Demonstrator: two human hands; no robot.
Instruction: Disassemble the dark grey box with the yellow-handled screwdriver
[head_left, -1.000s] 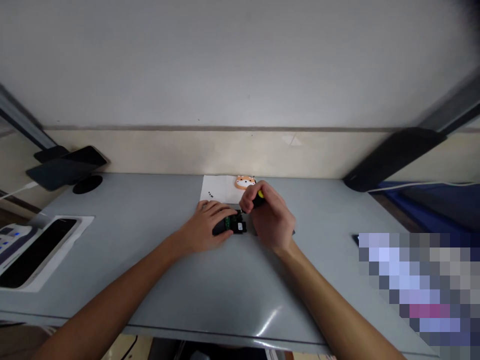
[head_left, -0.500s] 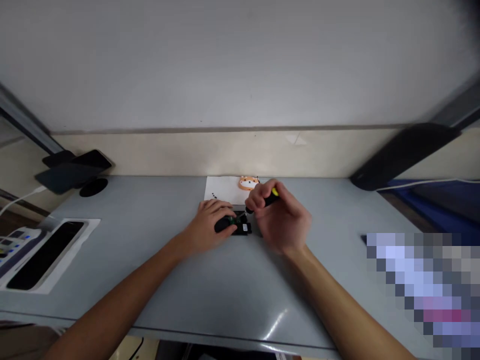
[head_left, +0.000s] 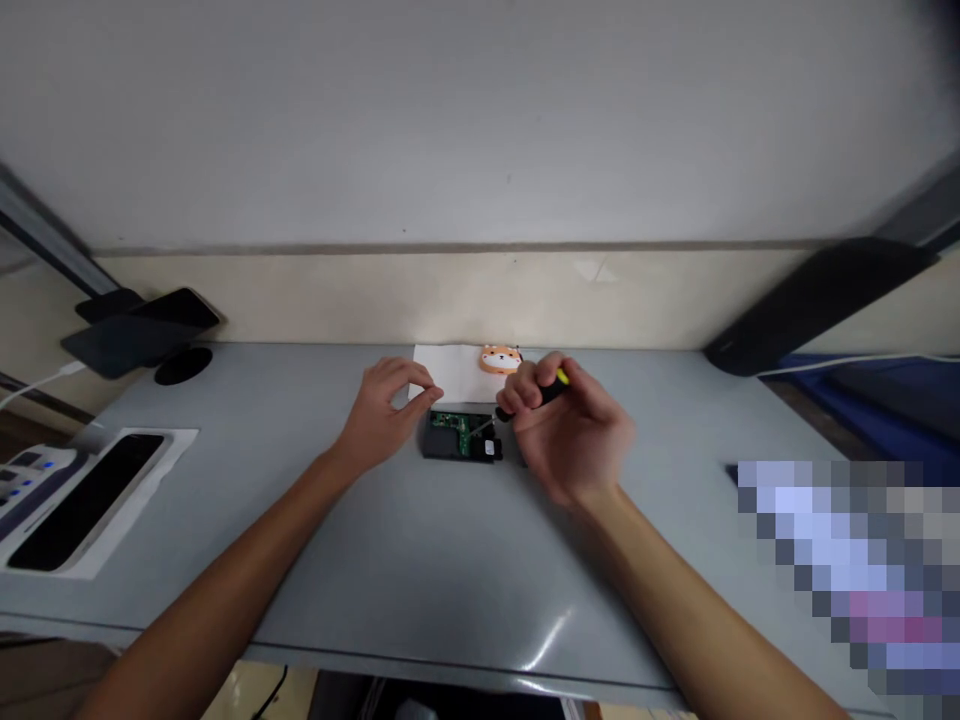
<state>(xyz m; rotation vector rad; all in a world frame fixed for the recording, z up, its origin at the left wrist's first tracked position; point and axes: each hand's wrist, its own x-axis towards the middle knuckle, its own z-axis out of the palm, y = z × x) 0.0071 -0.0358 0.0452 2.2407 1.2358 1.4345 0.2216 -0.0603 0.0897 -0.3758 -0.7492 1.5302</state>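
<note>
A small black device (head_left: 450,445) with a green circuit board (head_left: 463,430) exposed lies flat on the grey table. My right hand (head_left: 570,430) is wrapped round a black and yellow screwdriver (head_left: 553,387), whose thin shaft slants down to the board. Up and to the left of the device is my left hand (head_left: 386,412), its thumb and forefinger pinched together; anything between the fingertips is too small to make out. Behind the device lies a white paper sheet (head_left: 446,370), with an orange and white animal-faced item (head_left: 500,359) at its right.
On the left, a phone (head_left: 90,500) rests on white paper beside a power strip (head_left: 37,480). Farther back, a dark phone leans on a stand (head_left: 142,325). A long black object (head_left: 810,300) stands at the back right; a pixelated area covers the right side.
My left hand has let go of the device and moved up and left, its fingers now pinched. More of the green board shows. My right hand still holds the screwdriver at the board.
</note>
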